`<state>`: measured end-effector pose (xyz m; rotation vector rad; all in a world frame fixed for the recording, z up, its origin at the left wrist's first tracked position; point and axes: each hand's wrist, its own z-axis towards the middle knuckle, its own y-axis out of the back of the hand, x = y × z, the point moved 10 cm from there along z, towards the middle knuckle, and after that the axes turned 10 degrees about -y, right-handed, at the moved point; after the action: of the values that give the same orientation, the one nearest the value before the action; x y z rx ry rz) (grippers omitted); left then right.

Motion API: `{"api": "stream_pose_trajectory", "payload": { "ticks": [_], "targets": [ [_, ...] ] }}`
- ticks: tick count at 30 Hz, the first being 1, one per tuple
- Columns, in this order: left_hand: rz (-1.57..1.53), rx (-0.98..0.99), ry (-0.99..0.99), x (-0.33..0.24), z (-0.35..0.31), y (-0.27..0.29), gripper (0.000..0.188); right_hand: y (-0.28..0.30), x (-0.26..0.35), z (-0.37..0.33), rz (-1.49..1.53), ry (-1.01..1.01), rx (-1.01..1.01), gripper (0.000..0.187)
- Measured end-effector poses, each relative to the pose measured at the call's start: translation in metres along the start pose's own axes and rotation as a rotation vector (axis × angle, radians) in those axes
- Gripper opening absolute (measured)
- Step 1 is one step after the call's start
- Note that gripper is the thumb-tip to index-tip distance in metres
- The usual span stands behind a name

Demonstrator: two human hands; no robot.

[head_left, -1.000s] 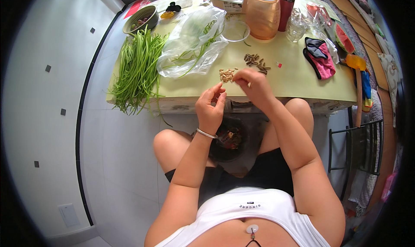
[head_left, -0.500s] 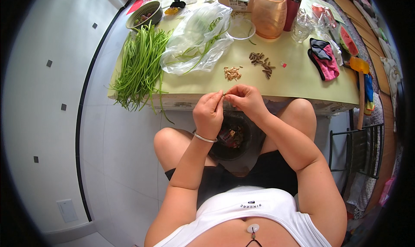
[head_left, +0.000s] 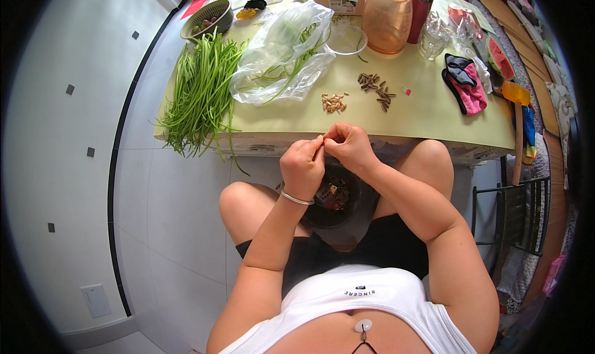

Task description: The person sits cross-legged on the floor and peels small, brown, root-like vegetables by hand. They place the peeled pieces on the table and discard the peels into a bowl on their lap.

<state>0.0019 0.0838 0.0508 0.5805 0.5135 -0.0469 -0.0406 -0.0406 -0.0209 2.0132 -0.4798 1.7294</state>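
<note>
My left hand [head_left: 302,164] and my right hand [head_left: 351,146] meet fingertip to fingertip just off the table's near edge. Both are closed in a pinch, and the fingers hide whatever tiny thing is between them. Beyond the hands on the table lies a small pile of pale shelled kernels [head_left: 334,103]. To its right is a scattered pile of dark brown seeds in their shells [head_left: 376,91], which look like sunflower seeds. Below the hands, between my knees, stands a dark waste bin [head_left: 338,215] with scraps inside.
Long green vegetable stalks [head_left: 201,97] overhang the table's left edge, beside a clear plastic bag [head_left: 282,60]. An orange jar [head_left: 387,19] and a clear plastic bowl [head_left: 347,40] stand behind. On the right are a pink and grey cloth [head_left: 468,87], a mallet [head_left: 517,115] and a chair [head_left: 511,218].
Both hands have shifted slightly right, and the left has come a little lower. A small dark bit showed between the fingertips before; now the fingers cover that spot.
</note>
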Motion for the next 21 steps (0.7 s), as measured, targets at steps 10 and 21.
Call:
{"api": "stream_pose_trajectory", "payload": {
  "ticks": [10, 21],
  "targets": [
    [-1.009, 0.013, 0.75, 0.054, -0.032, -0.036, 0.02, -0.011, -0.018, -0.001, 0.41, -0.351, 0.295, 0.012],
    [-1.133, 0.026, 0.887, 0.066, -0.044, -0.042, 0.014, -0.014, -0.017, -0.003, 0.415, -0.355, 0.275, 0.011]
  ]
}}
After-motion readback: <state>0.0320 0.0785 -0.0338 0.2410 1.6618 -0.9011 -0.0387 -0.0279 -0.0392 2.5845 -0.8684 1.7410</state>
